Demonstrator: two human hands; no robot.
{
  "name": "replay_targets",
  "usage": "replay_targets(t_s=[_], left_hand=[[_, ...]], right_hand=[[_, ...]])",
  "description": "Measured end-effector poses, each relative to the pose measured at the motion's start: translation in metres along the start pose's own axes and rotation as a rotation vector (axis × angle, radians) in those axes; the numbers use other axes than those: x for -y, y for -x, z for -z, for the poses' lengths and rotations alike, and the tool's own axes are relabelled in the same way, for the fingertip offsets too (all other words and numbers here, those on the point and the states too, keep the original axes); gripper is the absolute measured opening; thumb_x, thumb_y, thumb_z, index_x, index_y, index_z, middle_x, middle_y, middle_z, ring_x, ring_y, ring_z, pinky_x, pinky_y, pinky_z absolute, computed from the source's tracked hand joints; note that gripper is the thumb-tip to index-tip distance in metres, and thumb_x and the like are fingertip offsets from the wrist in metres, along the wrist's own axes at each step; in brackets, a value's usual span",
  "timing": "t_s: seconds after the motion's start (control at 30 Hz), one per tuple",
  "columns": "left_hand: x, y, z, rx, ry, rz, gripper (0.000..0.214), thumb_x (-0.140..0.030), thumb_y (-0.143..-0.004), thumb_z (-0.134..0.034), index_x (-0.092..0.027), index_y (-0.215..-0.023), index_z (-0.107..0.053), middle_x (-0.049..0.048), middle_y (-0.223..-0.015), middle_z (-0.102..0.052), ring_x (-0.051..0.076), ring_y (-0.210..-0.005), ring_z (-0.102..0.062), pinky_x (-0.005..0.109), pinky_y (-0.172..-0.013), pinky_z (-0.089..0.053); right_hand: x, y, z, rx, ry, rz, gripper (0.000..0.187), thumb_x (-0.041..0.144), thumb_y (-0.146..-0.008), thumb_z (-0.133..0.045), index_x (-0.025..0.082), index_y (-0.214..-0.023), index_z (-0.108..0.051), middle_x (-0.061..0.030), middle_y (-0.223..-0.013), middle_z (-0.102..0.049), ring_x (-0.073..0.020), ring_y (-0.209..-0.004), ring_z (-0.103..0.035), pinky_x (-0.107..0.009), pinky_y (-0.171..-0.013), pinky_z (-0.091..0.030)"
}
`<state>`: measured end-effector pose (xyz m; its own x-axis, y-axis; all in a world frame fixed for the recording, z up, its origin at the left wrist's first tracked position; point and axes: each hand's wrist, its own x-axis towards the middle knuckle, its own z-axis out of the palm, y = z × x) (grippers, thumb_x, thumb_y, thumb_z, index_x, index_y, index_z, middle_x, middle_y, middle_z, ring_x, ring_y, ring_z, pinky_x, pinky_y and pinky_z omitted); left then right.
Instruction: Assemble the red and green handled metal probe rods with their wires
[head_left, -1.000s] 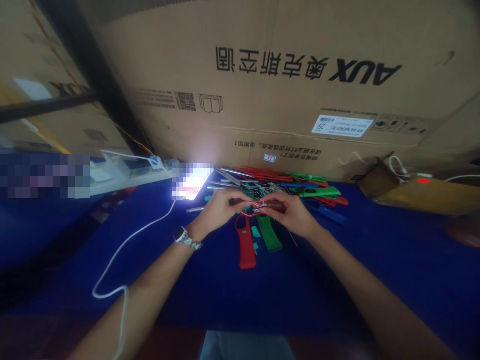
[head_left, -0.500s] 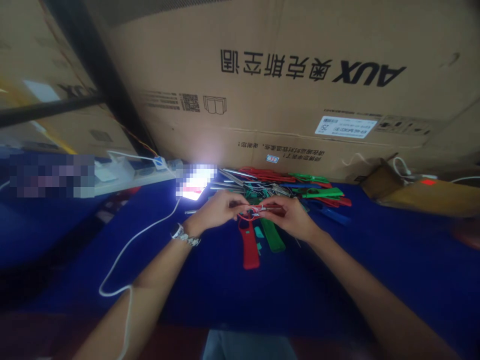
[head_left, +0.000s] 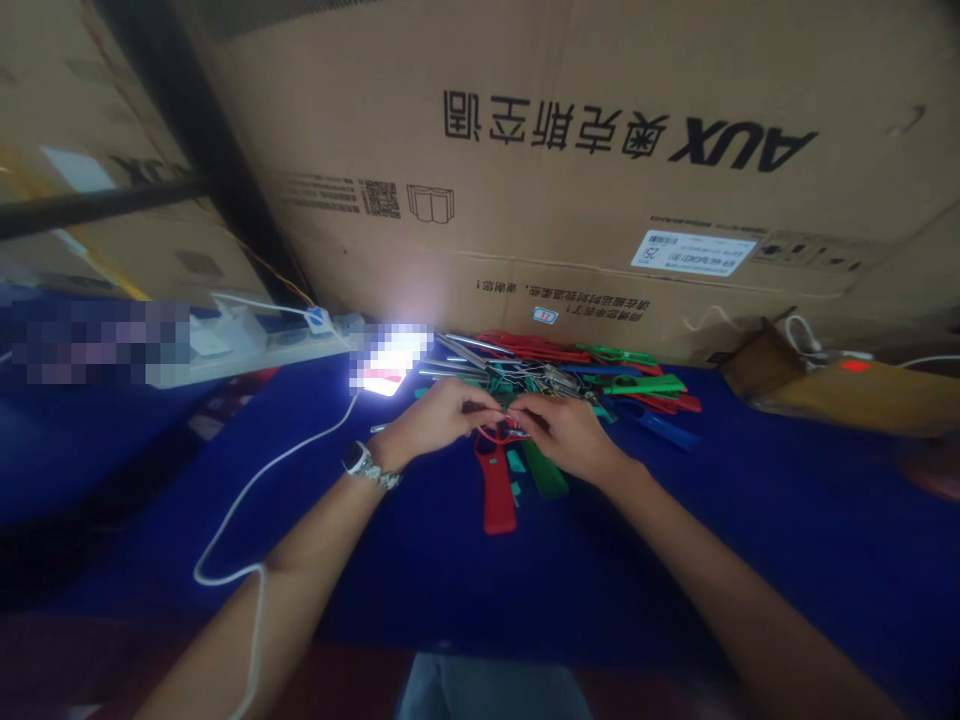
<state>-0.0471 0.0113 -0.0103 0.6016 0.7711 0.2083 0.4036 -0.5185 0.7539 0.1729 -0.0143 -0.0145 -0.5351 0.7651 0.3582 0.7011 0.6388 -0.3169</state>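
A thin red wire (head_left: 491,436) loops down between my two hands, over the table. Its upper part is pinched in the closed fingertips of my left hand (head_left: 450,412), which has a watch on the wrist. My right hand (head_left: 566,430) is closed too, its fingertips almost touching the left ones on the wire; a small pale piece shows under them, too small to name. Just below lie a red plastic handle shell (head_left: 499,495) with a ring-shaped opening and a green handle shell (head_left: 545,470), partly covered by my right hand. Small teal pieces (head_left: 516,462) lie between the shells.
Behind my hands is a heap of red, green and blue shells (head_left: 645,385) with metal tubes (head_left: 469,350). A lit phone (head_left: 394,365) with a white cable (head_left: 247,480) and a power strip (head_left: 225,365) are left. A large carton (head_left: 555,210) stands behind.
My right hand has shifted slightly left, its fingertips closing in on the left ones. The brownish stick-like piece seen in its fingers earlier is now hidden. My left hand has barely moved.
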Motion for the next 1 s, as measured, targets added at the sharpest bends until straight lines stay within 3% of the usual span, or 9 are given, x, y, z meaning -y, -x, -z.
replay_targets(t_s=[0.13, 0.3, 0.43, 0.67, 1.0], left_hand=[[0.003, 0.001, 0.004, -0.005, 0.006, 0.025, 0.022, -0.032, -0.088, -0.065, -0.016, -0.093, -0.079, 0.004, -0.079, -0.077, 0.012, -0.066, -0.063, 0.022, -0.061, -0.045], [0.007, 0.003, 0.01, 0.076, 0.098, 0.071, 0.028, -0.038, -0.089, -0.064, -0.015, -0.1, -0.077, 0.0015, -0.063, -0.069, 0.009, -0.052, -0.057, 0.02, -0.05, -0.042], [0.008, 0.006, 0.015, 0.134, 0.198, 0.114, 0.031, -0.037, -0.091, -0.059, -0.014, -0.103, -0.076, 0.0023, -0.062, -0.067, 0.011, -0.052, -0.06, 0.021, -0.049, -0.046], [0.003, 0.007, 0.013, 0.077, 0.13, 0.024, 0.026, -0.033, -0.09, -0.06, -0.013, -0.099, -0.076, 0.005, -0.071, -0.072, 0.011, -0.059, -0.063, 0.021, -0.055, -0.049], [0.002, 0.006, 0.011, 0.064, 0.137, 0.049, 0.025, -0.03, -0.091, -0.059, -0.012, -0.1, -0.075, 0.0071, -0.075, -0.074, 0.012, -0.062, -0.066, 0.023, -0.06, -0.052]], right_hand=[[-0.004, 0.001, 0.0, 0.016, -0.072, 0.043, 0.017, 0.032, -0.1, -0.053, 0.024, -0.107, -0.066, -0.0023, -0.102, -0.074, -0.0142, -0.077, -0.069, -0.025, -0.068, -0.043], [-0.002, 0.001, 0.001, 0.018, -0.063, 0.011, 0.014, 0.025, -0.099, -0.053, 0.024, -0.104, -0.066, -0.0011, -0.098, -0.073, -0.0142, -0.075, -0.067, -0.025, -0.067, -0.041], [-0.003, 0.002, 0.001, 0.024, -0.087, -0.002, 0.014, 0.025, -0.098, -0.054, 0.024, -0.102, -0.067, -0.0002, -0.094, -0.072, -0.012, -0.068, -0.064, -0.024, -0.063, -0.038], [-0.002, 0.002, 0.001, -0.005, -0.117, -0.026, 0.011, 0.027, -0.096, -0.058, 0.023, -0.099, -0.068, 0.0007, -0.087, -0.073, -0.0118, -0.067, -0.063, -0.023, -0.063, -0.039], [-0.001, -0.002, -0.001, 0.001, -0.046, 0.058, 0.016, 0.026, -0.099, -0.053, 0.024, -0.103, -0.069, -0.0005, -0.095, -0.077, -0.0156, -0.08, -0.071, -0.025, -0.069, -0.044]])
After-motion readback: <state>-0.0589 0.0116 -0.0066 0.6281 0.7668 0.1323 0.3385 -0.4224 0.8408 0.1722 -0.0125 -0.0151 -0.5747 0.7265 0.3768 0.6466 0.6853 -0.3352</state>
